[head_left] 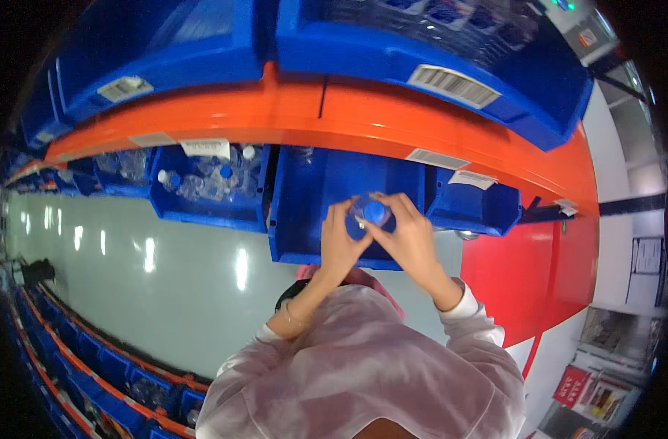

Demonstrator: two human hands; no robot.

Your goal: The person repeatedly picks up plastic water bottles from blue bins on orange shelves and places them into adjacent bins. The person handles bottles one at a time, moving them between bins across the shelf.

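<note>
In the head view, a clear plastic bottle with a round blue cap (372, 211) is above a wide blue plastic bin (308, 194). The left hand (339, 235) and right hand (408, 238) both grip it, fingers closed around its sides. Those fingers and the cap hide most of its body, and its base cannot be made out. The cap points up toward the camera; the long axis runs roughly along the line of sight. The upper blue plastic bin (392, 62) is cut off by the top edge.
</note>
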